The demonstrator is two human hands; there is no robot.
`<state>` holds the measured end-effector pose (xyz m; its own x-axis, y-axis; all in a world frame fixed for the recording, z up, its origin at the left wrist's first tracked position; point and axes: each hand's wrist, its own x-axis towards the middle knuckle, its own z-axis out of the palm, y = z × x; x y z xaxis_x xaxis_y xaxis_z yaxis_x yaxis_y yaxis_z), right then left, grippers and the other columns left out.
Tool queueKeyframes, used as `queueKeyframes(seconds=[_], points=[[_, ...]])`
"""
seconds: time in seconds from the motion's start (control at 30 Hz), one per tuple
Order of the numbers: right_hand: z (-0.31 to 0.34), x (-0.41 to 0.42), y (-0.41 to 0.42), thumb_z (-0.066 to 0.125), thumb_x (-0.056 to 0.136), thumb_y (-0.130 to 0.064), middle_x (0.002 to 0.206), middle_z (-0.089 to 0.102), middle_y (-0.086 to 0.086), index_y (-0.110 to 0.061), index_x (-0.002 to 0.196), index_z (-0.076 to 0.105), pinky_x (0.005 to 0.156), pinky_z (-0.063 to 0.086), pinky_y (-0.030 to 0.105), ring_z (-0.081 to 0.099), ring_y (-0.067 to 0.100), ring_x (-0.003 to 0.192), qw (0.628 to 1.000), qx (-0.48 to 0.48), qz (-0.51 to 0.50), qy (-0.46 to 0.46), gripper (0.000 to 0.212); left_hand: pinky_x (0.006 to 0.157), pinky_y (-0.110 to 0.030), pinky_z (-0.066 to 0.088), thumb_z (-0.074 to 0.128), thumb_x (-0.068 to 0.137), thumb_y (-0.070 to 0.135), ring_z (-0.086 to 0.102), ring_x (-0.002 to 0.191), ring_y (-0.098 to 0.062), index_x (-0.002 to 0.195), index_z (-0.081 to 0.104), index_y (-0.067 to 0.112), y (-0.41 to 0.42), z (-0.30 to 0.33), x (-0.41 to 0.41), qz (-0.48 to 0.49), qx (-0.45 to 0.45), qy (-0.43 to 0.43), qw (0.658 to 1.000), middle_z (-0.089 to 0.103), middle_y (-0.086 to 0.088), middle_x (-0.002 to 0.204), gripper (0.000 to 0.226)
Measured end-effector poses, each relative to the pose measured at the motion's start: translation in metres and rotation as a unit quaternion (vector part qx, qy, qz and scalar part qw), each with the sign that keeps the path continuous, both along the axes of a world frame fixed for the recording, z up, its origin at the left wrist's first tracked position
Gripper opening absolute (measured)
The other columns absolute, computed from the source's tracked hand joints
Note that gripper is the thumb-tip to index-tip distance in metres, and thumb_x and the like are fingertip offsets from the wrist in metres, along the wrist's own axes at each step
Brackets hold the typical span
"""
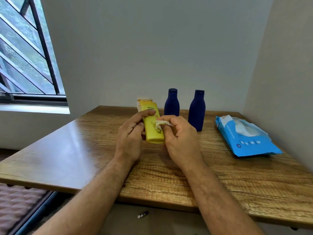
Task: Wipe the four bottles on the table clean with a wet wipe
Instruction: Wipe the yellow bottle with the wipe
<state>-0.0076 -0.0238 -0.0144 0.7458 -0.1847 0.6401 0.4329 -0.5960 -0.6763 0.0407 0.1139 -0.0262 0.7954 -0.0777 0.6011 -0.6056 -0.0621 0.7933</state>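
My left hand [130, 131] grips a yellow bottle [151, 128], held above the wooden table [84, 145] with its base toward me. My right hand [179, 134] pinches a crumpled white wet wipe [160, 125] against the bottle's right side. Behind the yellow bottle a pale cream bottle [144, 100] shows only its top. Two dark blue bottles stand upright further back: one [171, 103] in the middle, the other [197, 111] to its right.
A blue pack of wet wipes [247, 138] lies open on the table's right side, a white wipe poking from its opening. Walls close in behind and at right. A barred window [28, 53] is at left. A small object [143, 214] lies on the floor below the table.
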Motion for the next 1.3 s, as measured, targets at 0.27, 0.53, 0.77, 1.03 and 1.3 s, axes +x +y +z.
queueKeyframes(seconds=[0.27,0.53,0.77,1.03,1.3], points=[[0.0,0.001,-0.001,0.058,0.096,-0.022,0.107,0.056,-0.015,-0.031,0.112,0.069,0.073,0.042,0.008,0.053,-0.004,0.098,1.0,0.001,-0.021,0.011,0.021,0.077,-0.038,0.063,0.061,0.098,0.005,0.073,0.098,-0.014,0.133,0.052,0.037,-0.004,0.002,-0.002,-0.058,0.049,0.003,0.997,0.067,0.004,0.119,0.048],[-0.004,0.005,-0.002,0.057,0.097,-0.025,0.094,0.065,-0.017,-0.032,0.108,0.067,0.074,0.05,0.015,0.06,-0.001,0.088,0.998,0.008,-0.059,0.027,0.016,0.105,-0.045,0.051,0.052,0.101,0.003,0.06,0.118,-0.011,0.143,0.037,0.03,-0.002,0.001,0.009,0.023,0.027,0.1,0.994,0.059,0.01,0.126,0.052],[-0.005,0.004,-0.006,0.06,0.097,-0.026,0.097,0.064,-0.019,-0.032,0.112,0.065,0.07,0.041,0.009,0.056,-0.007,0.088,0.996,0.005,-0.068,0.058,0.017,0.105,-0.036,0.044,0.051,0.102,0.004,0.052,0.119,-0.012,0.135,0.048,0.025,0.001,0.002,0.009,0.072,0.043,0.148,0.985,0.056,0.01,0.124,0.039],[0.004,0.014,0.004,0.061,0.096,-0.027,0.097,0.067,-0.016,-0.03,0.111,0.068,0.077,0.051,0.017,0.061,0.0,0.09,0.998,-0.02,-0.047,0.036,0.017,0.105,-0.042,0.045,0.052,0.102,0.009,0.055,0.122,-0.021,0.136,0.05,0.02,0.016,0.006,0.034,0.123,0.122,0.151,0.973,0.06,0.0,0.129,0.036],[0.011,0.047,0.01,0.062,0.094,-0.027,0.101,0.068,-0.012,-0.03,0.108,0.071,0.074,0.051,0.021,0.06,0.003,0.088,0.986,-0.072,-0.006,0.15,0.017,0.096,-0.035,0.04,0.049,0.103,0.009,0.053,0.12,-0.022,0.138,0.045,0.015,0.041,0.013,0.06,0.152,0.2,0.142,0.958,0.058,-0.003,0.131,0.035]])
